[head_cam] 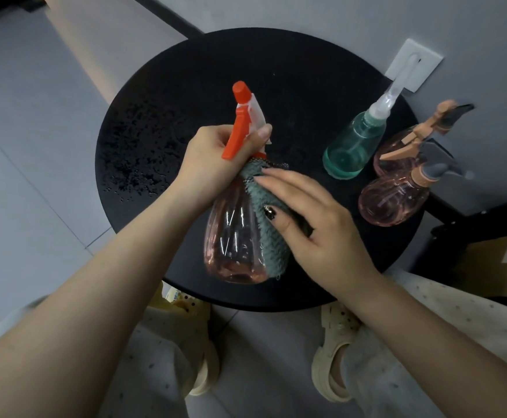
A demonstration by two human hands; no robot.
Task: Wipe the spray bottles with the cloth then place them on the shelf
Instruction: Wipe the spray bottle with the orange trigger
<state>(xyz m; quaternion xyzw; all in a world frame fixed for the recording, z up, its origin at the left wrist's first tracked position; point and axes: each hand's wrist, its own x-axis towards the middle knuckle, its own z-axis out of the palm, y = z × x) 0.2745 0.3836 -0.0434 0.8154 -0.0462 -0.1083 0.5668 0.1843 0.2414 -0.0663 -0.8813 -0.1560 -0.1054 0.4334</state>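
Note:
My left hand [213,159] grips the neck of a pink see-through spray bottle [232,236] with an orange and white trigger head, held above the round black table [185,86]. A grey-green cloth [268,236] lies against the bottle's right side, and my right hand [309,223] presses it there with straight fingers and the thumb on the cloth. Three more spray bottles stand at the table's right edge: a teal one [351,146] with a clear cap and two pink ones [392,200] [397,149] with peach and grey trigger heads.
Water droplets cover the table's left part [139,152]. A white wall socket [413,64] sits on the grey wall behind the bottles. A dark frame [469,218] and a cardboard box [496,263] stand at the right. My feet in pale sandals are under the table's near edge.

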